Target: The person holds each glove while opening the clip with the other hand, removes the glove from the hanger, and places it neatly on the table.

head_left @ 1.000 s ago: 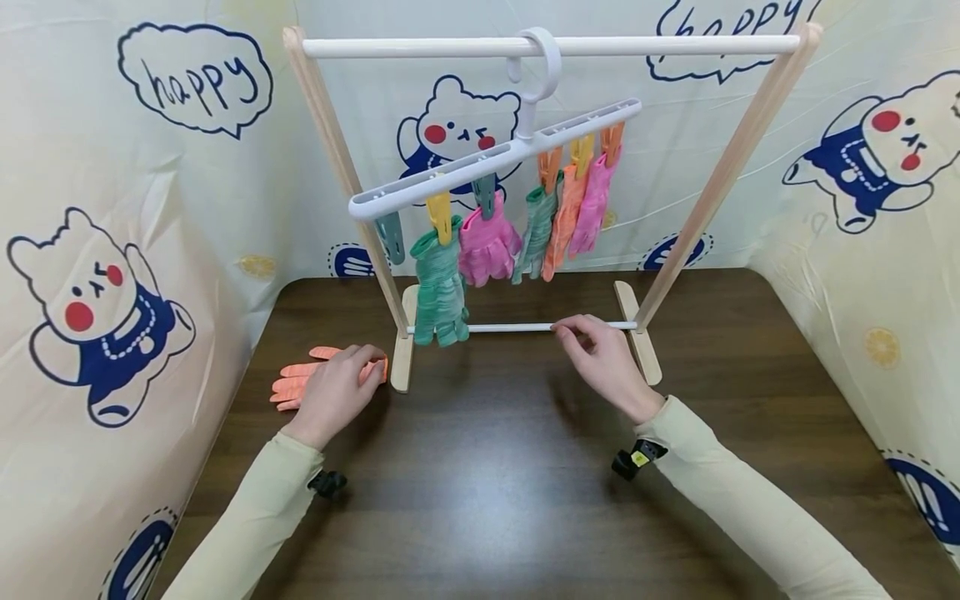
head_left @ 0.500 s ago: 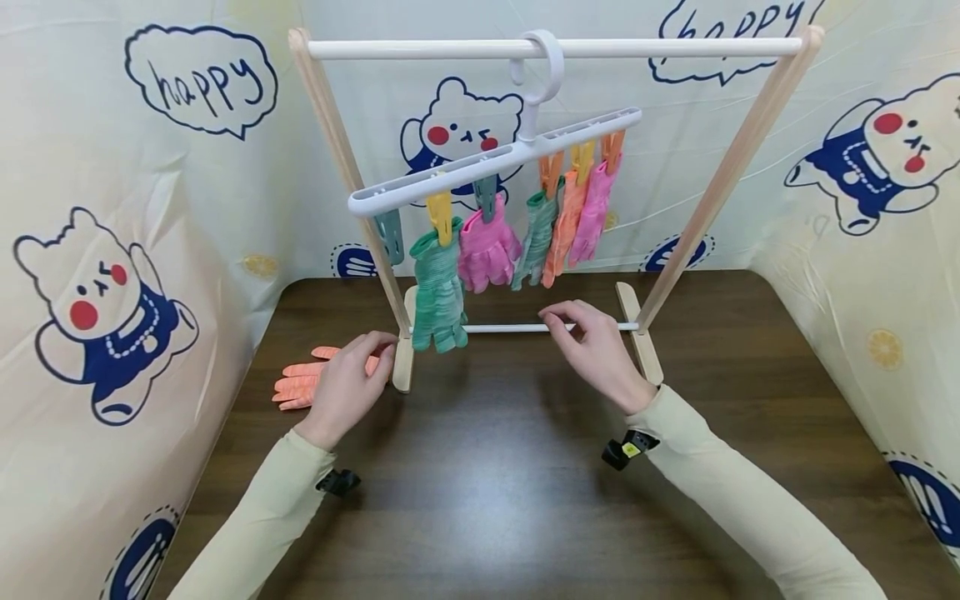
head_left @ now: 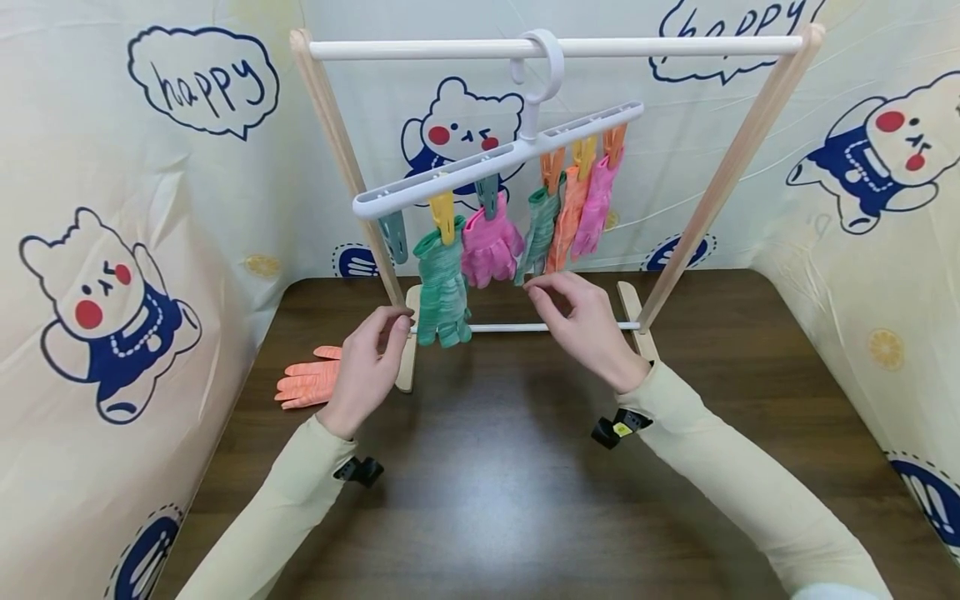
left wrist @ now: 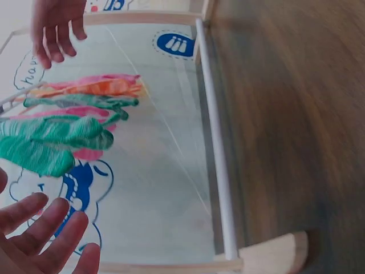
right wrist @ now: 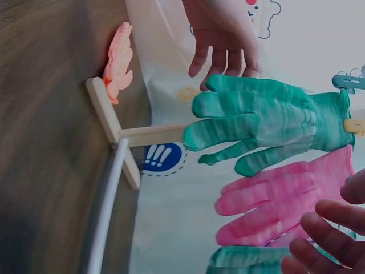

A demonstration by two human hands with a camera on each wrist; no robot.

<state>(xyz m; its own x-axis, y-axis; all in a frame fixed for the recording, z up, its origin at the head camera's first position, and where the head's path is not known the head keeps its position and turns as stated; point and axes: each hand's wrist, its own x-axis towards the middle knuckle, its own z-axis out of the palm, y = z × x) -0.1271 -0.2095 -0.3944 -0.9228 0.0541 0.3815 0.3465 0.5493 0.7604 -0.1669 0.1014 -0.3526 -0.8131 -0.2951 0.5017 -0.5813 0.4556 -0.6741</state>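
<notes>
My left hand [head_left: 367,362] is raised beside the left post, fingers relaxed and holding nothing, left of a hanging green glove [head_left: 442,287]. Opposite it, my right hand [head_left: 581,325] is also empty, its fingers loosely bent below the gloves on the right. A yellow clothespin [head_left: 442,218] clips the green glove to a white hanger [head_left: 480,169]. Behind it hang a pink glove [head_left: 491,250], another green glove [head_left: 537,229], an orange glove [head_left: 567,221] and a second pink glove [head_left: 596,208]. At the hanger's near end, a blue-green clothespin [head_left: 393,237] holds no glove.
The hanger hooks over the white top bar [head_left: 420,50] of a wooden rack, whose lower rod [head_left: 517,327] runs close above the dark table [head_left: 480,500]. An orange glove [head_left: 307,383] lies on the table at left, partly behind my left hand. Printed cloth [head_left: 217,208] surrounds the table.
My left hand has lifted away from the orange glove on the table and moved right and forward. My right hand has moved left and up toward the hanging gloves.
</notes>
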